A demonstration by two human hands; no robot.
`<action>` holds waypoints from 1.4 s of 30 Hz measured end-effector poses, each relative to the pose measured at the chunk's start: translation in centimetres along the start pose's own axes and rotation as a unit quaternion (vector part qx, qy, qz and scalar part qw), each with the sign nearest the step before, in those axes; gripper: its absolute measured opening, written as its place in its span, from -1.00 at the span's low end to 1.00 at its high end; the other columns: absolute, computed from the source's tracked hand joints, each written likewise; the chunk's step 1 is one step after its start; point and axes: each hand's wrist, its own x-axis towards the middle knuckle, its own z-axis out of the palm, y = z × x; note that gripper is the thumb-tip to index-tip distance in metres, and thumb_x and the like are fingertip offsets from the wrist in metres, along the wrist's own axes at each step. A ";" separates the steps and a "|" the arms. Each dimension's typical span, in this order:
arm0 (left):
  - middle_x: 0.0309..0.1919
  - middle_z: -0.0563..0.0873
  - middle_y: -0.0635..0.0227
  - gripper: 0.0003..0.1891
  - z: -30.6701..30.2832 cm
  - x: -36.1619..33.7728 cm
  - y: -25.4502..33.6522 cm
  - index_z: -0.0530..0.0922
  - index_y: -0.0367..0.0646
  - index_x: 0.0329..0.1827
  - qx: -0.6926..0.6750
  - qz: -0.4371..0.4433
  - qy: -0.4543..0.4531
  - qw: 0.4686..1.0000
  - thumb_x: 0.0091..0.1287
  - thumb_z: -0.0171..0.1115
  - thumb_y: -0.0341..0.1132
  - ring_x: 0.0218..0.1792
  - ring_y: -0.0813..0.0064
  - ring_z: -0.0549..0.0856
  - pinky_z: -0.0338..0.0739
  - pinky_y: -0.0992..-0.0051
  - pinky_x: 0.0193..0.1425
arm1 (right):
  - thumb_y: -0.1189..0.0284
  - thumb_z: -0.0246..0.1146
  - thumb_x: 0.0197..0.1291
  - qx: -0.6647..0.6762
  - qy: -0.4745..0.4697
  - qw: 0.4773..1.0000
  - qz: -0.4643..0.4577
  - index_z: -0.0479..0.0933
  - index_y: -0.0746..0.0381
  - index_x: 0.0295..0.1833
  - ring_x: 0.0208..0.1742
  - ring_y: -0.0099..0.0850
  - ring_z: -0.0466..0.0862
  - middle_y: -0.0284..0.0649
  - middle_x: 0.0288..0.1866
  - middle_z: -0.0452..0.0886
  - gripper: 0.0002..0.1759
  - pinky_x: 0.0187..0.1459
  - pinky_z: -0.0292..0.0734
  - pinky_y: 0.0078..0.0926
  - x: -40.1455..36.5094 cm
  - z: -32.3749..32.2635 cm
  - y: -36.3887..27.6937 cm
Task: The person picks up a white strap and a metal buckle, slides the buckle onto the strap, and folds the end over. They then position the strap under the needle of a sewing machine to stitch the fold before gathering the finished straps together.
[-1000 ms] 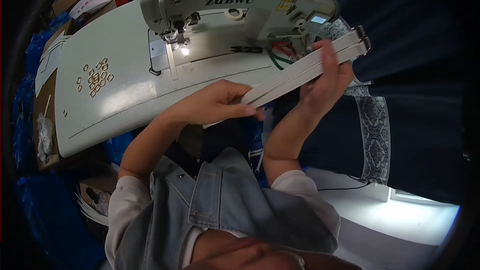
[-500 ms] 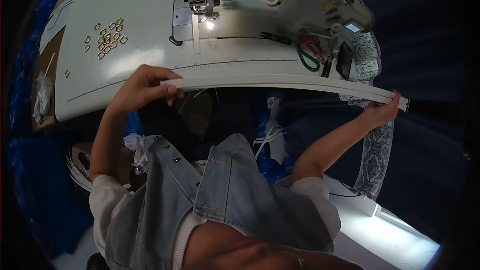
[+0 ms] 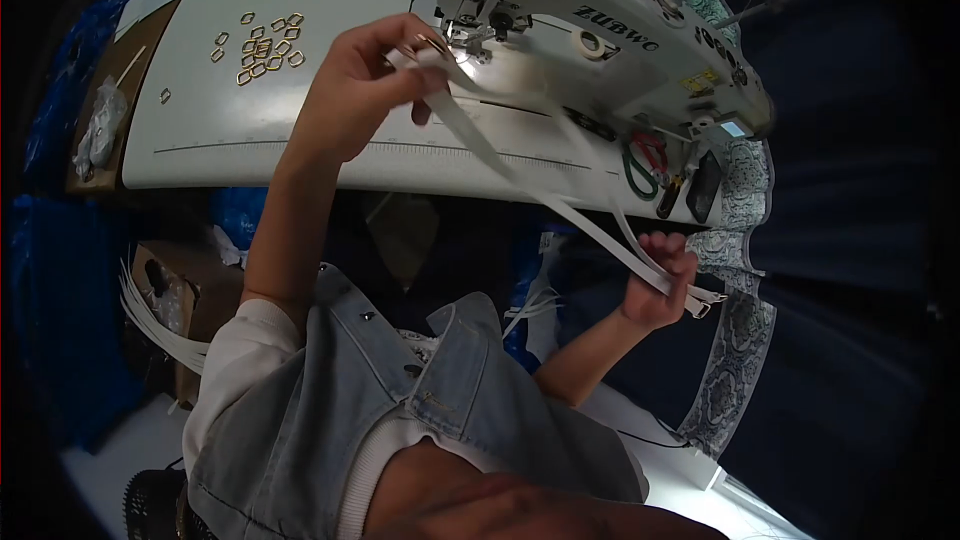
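Note:
My left hand (image 3: 375, 80) is raised in front of the sewing machine (image 3: 600, 15), fingers pinched on one end of a white strap (image 3: 570, 212). A small gold-coloured metal piece shows at those fingertips. From there the strap runs down to the right in two lengths, one of them blurred. My right hand (image 3: 663, 280) has its fingers closed around the strap's other end, below the table edge. A metal ring or buckle (image 3: 702, 310) sticks out past that hand.
Several gold rectangular rings (image 3: 262, 50) lie on the white table (image 3: 250, 130) at left. A tape roll (image 3: 592, 44) rests by the machine. Green-handled scissors (image 3: 640, 175) and a dark phone-like object (image 3: 705, 187) are at right. Cardboard boxes (image 3: 170, 275) stand at left.
The strap was stretched level along the table edge. My left hand has moved up and right toward the machine; my right hand has come down and left. The strap now slants in two separated lengths.

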 end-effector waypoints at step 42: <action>-0.50 0.65 0.31 -0.89 8.8 -2.9 -4.4 0.52 -0.32 -0.33 0.025 -0.166 -0.067 0.984 0.22 0.19 -0.42 -0.42 0.64 0.64 0.50 0.67 -0.37 | 0.40 0.07 0.28 -0.135 -0.011 0.936 0.324 0.50 0.43 -0.31 -0.61 -0.46 0.61 -0.15 -0.59 0.58 -0.73 -0.58 0.51 -0.62 -1.9 13.9 3.5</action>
